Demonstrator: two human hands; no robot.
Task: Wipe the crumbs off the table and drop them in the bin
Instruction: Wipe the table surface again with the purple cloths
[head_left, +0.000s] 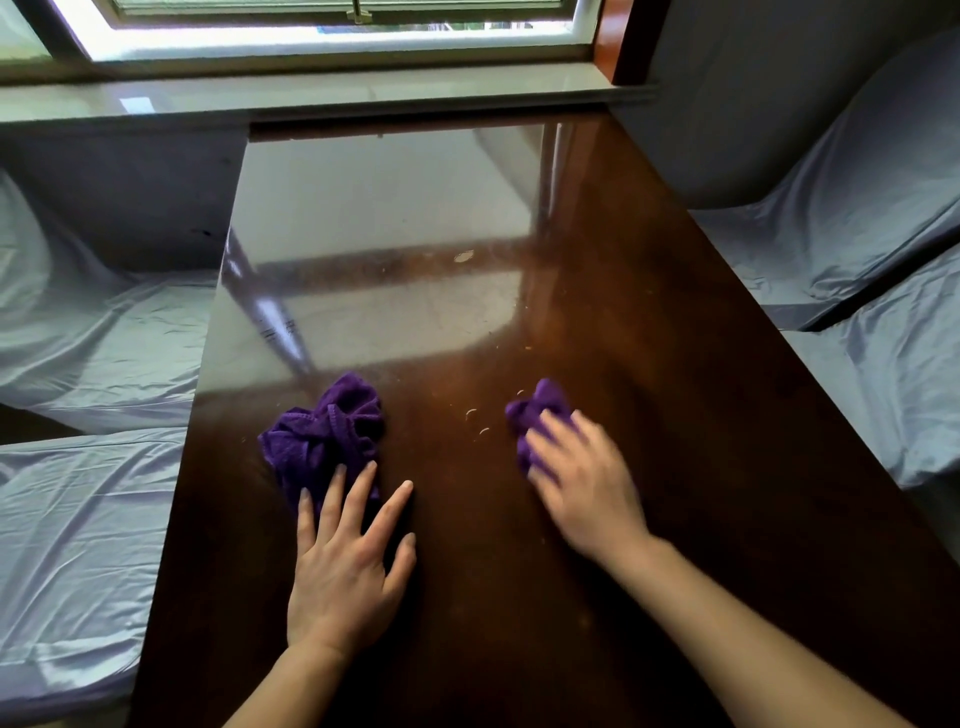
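The right hand (582, 488) presses flat, fingers loosely curled, on a bunched purple cloth (537, 415); the left hand (345, 566) lies open with its fingertips on a second purple cloth (324, 431), gripping nothing firmly. Pale crumbs (478, 421) sit between the cloths on the dark glossy surface (675, 364), with more farther up. A fast sweep could flick them onto the covered seats (88, 519); no bin is in view.

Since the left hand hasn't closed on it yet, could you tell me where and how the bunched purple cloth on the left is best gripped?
Probably from above, around the raised bunched middle of the left purple cloth. It lies in a crumpled heap on the table, so its folds offer bulk to pinch. The left hand lies flat, its fingers at the near edge.
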